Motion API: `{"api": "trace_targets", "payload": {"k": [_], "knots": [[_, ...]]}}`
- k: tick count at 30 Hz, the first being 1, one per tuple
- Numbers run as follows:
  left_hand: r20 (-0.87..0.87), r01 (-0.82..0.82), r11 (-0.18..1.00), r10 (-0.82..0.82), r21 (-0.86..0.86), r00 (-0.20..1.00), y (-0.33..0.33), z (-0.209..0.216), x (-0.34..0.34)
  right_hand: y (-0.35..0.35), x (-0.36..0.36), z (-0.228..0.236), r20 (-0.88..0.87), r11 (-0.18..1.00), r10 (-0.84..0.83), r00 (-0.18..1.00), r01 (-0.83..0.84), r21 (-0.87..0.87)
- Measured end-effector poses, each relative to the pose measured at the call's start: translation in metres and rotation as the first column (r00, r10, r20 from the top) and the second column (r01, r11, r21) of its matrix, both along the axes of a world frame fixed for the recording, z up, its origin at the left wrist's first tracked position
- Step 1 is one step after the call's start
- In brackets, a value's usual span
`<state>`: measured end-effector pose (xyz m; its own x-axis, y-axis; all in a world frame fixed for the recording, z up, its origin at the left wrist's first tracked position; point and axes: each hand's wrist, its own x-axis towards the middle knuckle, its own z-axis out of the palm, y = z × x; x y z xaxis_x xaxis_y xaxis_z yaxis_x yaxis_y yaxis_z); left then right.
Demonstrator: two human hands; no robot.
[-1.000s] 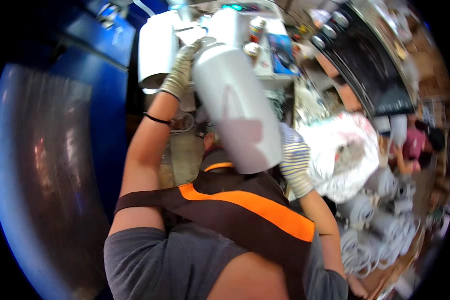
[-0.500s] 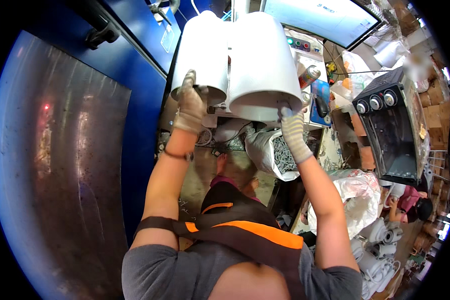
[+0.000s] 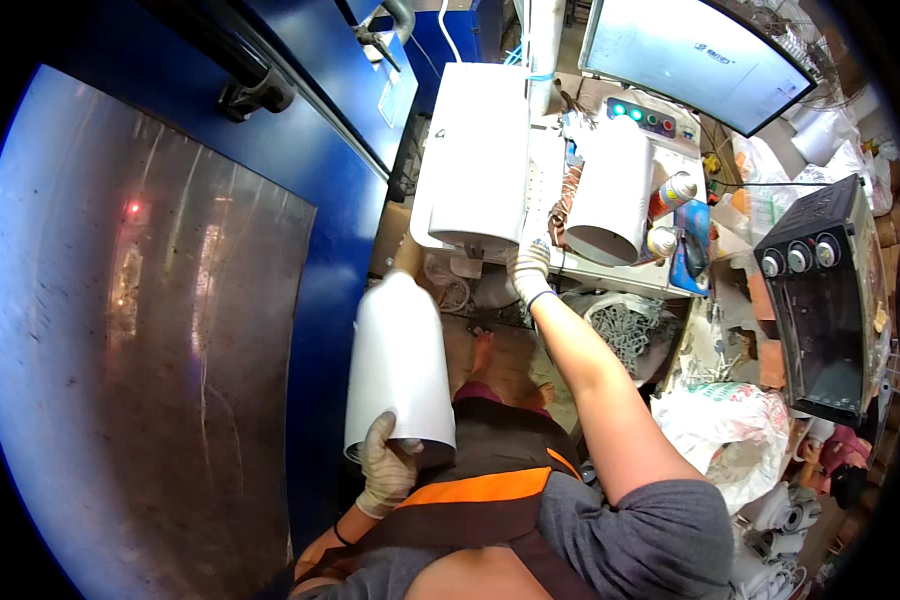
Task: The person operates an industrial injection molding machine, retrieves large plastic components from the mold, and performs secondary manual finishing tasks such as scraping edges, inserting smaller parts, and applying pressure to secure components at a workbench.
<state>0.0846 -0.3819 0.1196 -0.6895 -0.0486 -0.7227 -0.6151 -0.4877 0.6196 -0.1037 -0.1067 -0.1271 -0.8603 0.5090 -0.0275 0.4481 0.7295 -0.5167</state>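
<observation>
A white, bottle-shaped plastic shell [image 3: 398, 350] with an open wide end hangs at my left side. My left hand [image 3: 385, 470], in a pale work glove, is closed on the rim of that end, thumb inside. A second white shell [image 3: 610, 195] lies on the bench, its round opening toward me. Between the blue machine and that shell is a white box-shaped unit [image 3: 478, 155]. My right hand [image 3: 530, 268], in a striped glove, is at the unit's near right corner by the bench edge; its fingertips are partly hidden, so I cannot tell its grip.
A blue cabinet with a metal panel [image 3: 200, 330] fills the left. A control box with lit buttons [image 3: 642, 118], spray cans [image 3: 672, 193] and a monitor [image 3: 700, 60] are at the back right. A bag of metal parts [image 3: 625, 335] and a black oven [image 3: 820, 300] stand right.
My left hand has drawn its shell back toward my body. The other shell now lies on the bench, released by my right hand, which has moved left to the white unit. My view has shifted.
</observation>
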Motion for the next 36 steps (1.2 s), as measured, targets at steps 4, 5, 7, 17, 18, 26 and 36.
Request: {"api": "trace_targets", "payload": {"k": [4,5,7,17,18,26,36], "knots": [[0.219,-0.143,0.990,0.136,0.015,0.966,-0.010,-0.036,-0.004,-0.007,0.006,0.025,0.275,0.988,0.086,0.958,-0.046,-0.148],[0.244,-0.164,0.986,0.150,0.035,0.958,-0.010,-0.039,-0.008,-0.008,0.004,0.020,0.277,0.993,0.077,0.958,-0.048,-0.112],[0.281,-0.181,0.981,0.156,0.065,0.947,-0.007,-0.042,-0.017,-0.009,0.007,0.015,0.072,0.987,0.064,0.995,-0.074,0.143],[0.275,-0.099,0.986,0.059,0.133,0.960,0.008,-0.051,-0.032,-0.003,0.000,0.041,0.261,0.992,0.130,0.957,-0.125,-0.037],[0.277,-0.092,0.986,0.051,0.136,0.959,0.009,-0.051,-0.032,-0.002,0.000,0.042,0.294,0.988,0.144,0.945,-0.120,-0.100],[0.284,-0.040,0.979,-0.019,0.201,0.959,0.015,-0.063,-0.032,0.001,-0.005,0.031,0.229,0.982,0.113,0.967,-0.073,-0.174],[0.188,0.079,0.916,-0.165,0.393,0.968,0.054,-0.100,-0.039,0.007,0.196,0.139,-0.024,0.320,0.417,0.909,-0.171,-0.932]]}}
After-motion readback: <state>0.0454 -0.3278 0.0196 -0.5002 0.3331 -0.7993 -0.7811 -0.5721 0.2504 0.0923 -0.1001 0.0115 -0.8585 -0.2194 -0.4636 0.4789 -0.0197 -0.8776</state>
